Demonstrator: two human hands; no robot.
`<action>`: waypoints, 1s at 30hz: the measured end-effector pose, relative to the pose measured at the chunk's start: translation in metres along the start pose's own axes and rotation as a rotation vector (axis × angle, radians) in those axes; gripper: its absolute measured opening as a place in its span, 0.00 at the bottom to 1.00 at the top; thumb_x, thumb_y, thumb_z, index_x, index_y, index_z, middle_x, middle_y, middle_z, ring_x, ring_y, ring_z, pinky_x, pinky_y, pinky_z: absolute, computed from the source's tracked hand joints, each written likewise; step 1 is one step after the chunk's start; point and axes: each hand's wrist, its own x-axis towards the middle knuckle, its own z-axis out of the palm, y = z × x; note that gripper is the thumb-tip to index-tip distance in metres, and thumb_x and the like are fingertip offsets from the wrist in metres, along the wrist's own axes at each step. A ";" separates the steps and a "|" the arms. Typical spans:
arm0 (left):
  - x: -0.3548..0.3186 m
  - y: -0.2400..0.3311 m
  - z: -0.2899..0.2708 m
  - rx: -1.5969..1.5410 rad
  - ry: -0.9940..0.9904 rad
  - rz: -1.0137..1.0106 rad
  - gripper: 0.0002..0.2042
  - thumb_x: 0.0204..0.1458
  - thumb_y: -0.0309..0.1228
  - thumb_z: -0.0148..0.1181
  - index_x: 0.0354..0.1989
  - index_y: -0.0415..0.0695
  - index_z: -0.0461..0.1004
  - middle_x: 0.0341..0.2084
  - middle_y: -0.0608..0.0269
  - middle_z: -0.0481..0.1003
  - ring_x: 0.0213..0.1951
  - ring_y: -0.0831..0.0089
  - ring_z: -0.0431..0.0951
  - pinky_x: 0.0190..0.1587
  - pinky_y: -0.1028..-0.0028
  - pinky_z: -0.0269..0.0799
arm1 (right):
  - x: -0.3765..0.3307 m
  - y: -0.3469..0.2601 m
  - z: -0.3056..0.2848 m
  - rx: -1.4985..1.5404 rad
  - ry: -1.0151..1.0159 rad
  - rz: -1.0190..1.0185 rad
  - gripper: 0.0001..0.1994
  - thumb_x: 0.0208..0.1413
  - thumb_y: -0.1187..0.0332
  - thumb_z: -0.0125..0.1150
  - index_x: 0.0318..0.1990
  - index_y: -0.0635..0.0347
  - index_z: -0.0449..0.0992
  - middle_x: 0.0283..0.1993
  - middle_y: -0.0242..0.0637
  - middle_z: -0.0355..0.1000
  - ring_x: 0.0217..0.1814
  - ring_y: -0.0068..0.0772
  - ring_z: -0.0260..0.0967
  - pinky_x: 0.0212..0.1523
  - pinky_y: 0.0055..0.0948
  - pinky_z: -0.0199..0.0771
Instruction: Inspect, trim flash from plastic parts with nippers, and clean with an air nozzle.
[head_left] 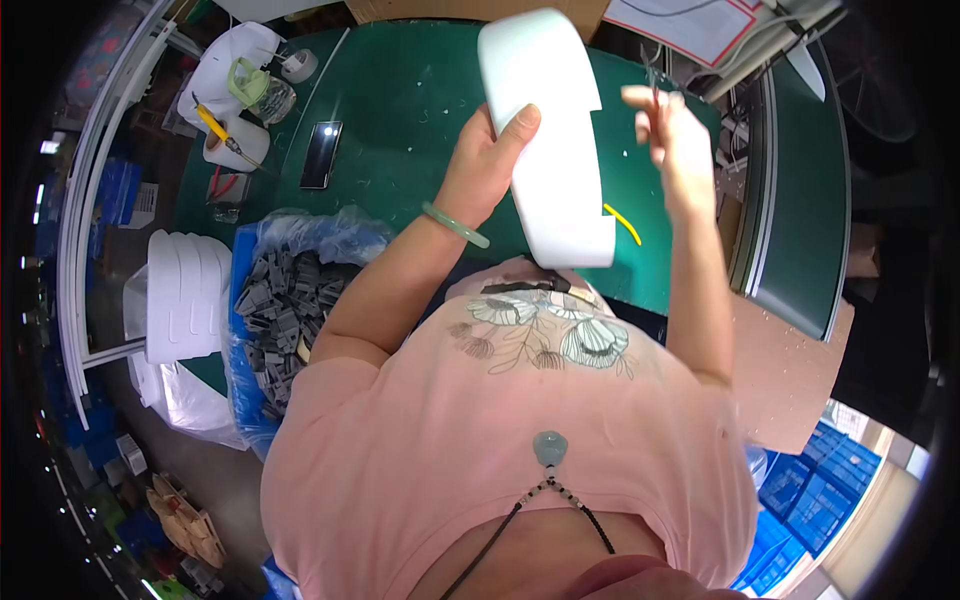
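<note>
A large curved white plastic part stands tilted above the green work mat. My left hand grips its left edge, with the thumb lying on the white face and the other fingers hidden behind. To the right of the part, my right hand is raised with its fingers curled, apart from it. A thin pointed metal tool sticks up from these fingers; its blur hides the exact kind. On the mat by the part's lower right edge lies a thin yellow curved piece, partly hidden.
A phone lies on the green mat. Left of it are a yellow-handled screwdriver, a white roll and a green-lidded bottle. A blue bin of grey plastic parts and stacked white parts stand at left.
</note>
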 end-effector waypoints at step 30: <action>0.003 -0.030 0.053 -0.070 -0.676 -0.481 0.29 0.62 0.51 0.36 0.62 0.40 0.54 0.51 0.58 0.68 0.50 0.73 0.71 0.52 0.74 0.69 | -0.059 0.040 -0.026 0.167 0.137 0.102 0.25 0.55 0.50 0.60 0.46 0.66 0.74 0.36 0.36 0.74 0.36 0.23 0.70 0.38 0.20 0.69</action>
